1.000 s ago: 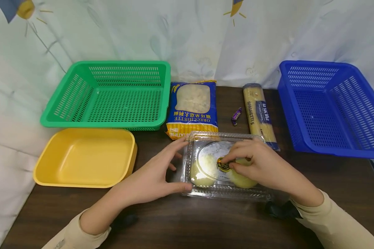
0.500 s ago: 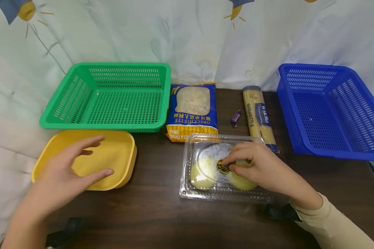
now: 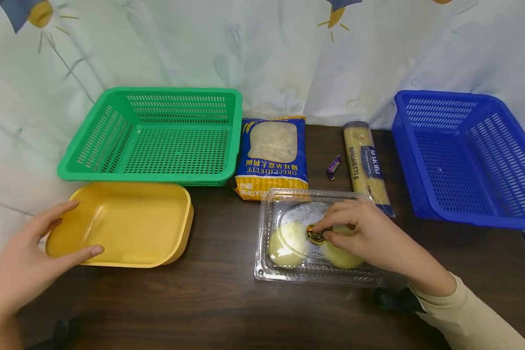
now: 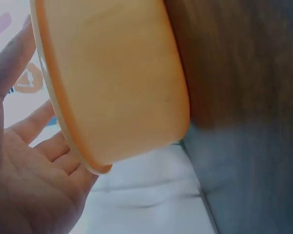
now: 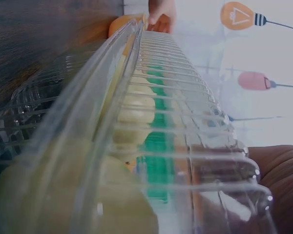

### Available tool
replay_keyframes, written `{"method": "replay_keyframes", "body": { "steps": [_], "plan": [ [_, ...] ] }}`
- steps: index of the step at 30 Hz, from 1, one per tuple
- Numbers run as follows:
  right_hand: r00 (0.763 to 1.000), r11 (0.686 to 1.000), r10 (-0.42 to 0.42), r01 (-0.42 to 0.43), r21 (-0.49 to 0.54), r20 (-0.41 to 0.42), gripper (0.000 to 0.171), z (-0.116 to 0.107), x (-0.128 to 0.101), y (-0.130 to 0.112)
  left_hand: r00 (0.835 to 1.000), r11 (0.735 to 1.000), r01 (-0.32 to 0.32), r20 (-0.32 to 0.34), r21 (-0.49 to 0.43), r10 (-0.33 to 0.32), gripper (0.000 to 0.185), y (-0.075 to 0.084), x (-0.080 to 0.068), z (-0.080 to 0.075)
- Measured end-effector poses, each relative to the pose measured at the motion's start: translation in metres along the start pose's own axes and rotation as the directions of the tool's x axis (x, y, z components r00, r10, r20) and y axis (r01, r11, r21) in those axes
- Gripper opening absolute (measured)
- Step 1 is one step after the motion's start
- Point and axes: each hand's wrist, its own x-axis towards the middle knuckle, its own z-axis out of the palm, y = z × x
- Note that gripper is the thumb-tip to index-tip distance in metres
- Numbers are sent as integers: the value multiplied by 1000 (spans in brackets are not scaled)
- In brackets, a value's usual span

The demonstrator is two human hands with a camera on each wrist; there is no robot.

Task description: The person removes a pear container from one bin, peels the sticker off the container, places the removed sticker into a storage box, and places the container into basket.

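Two fruits point(image 3: 288, 249) are sitting in the clear box point(image 3: 306, 253), lower centre; I'm expecting slippery, easily dented plastic, best held by opposite edges. My left hand point(image 3: 25, 265) is hanging spread around the yellow tub point(image 3: 135, 233), lower left; my right hand point(image 3: 354, 228) is touching the label point(image 3: 317, 240), whether pinching I can't tell.

I can pass over bare table point(image 3: 223, 253) between the yellow tub point(image 3: 127, 228) and the clear box point(image 3: 264, 243); the green basket point(image 3: 177, 150) and pasta bag point(image 3: 271, 150) bar its far end. My right hand point(image 3: 362, 237) blocks the box's right side. Only a narrow lane separates the spaghetti point(image 3: 365, 165) from the blue basket point(image 3: 481, 175).
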Motion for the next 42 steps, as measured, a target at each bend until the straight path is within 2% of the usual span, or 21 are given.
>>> {"method": "replay_keyframes", "body": {
  "steps": [4, 14, 18, 25, 33, 37, 42],
  "plan": [
    [1000, 1000, 23, -23, -2, 1, 39, 1, 0, 0, 999, 1000, -5, -53, -14, 4, 104, -8, -5, 2],
    [996, 996, 83, -83, 39, 12, 35, -1, -1, -2, 995, 991, -65, -79, -117, 56, 104, -29, -12, 5],
    [995, 991, 100, -101, 92, 17, 34, -4, -2, -4, 996, 990, -72, -66, -119, 65, 106, -31, -11, 4],
    [995, 989, 92, -95, 117, 32, 33, -15, 5, -12, 1000, 996, 1, -11, -88, -2, 107, -36, -13, 5],
    [999, 998, 39, -38, 45, -19, 33, -32, 28, -30, 1000, 995, -13, -9, -104, 12, 110, -34, -10, 4],
    [998, 997, 54, -52, 57, -35, 30, -36, 40, -38, 1000, 990, -27, 0, -137, 27, 111, -35, -9, 5],
    [997, 996, 53, -49, 73, -54, 27, -38, 62, -43, 999, 989, -15, 49, -146, 22, 115, -38, -9, 5]
  ]
}}
